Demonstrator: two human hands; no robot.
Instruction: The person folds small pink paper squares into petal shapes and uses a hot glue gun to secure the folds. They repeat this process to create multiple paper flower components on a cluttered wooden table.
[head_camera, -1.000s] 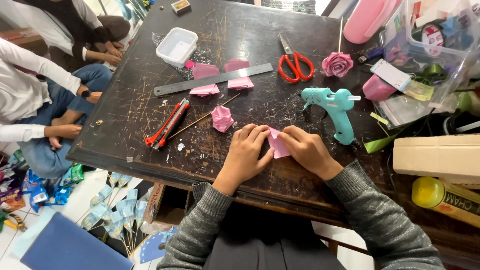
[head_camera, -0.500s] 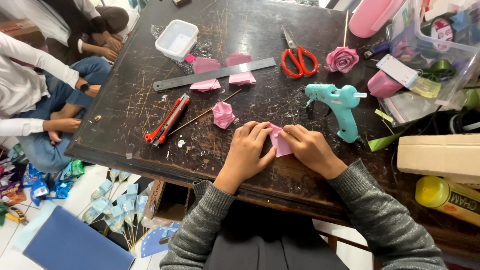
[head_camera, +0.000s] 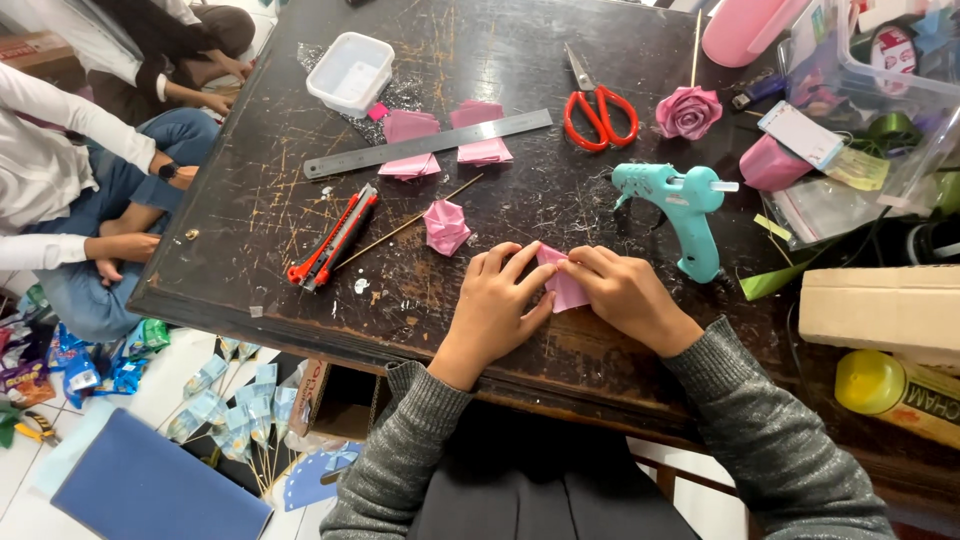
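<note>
Nearest, both hands rest on the near part of the table (head_camera: 250, 180) and meet on a pink paper (head_camera: 568, 290). The left hand (head_camera: 497, 305) lies flat, its fingers pressed on the paper's left edge; the right hand (head_camera: 625, 295) pinches the upper left corner with the fingertips. The paper lies between the two hands, touching both, and its long axis goes from near to far. Just to the right stands a teal glue gun (head_camera: 685, 215), near the right hand. To the left and a little farther lie a folded pink piece (head_camera: 445, 227), a thin stick (head_camera: 405, 225) and a red cutter (head_camera: 335, 238). Farther are a steel ruler (head_camera: 425, 143) over pink sheets (head_camera: 445, 140), red scissors (head_camera: 598, 105), a pink paper rose (head_camera: 687, 110) and a white box (head_camera: 350, 72).
</note>
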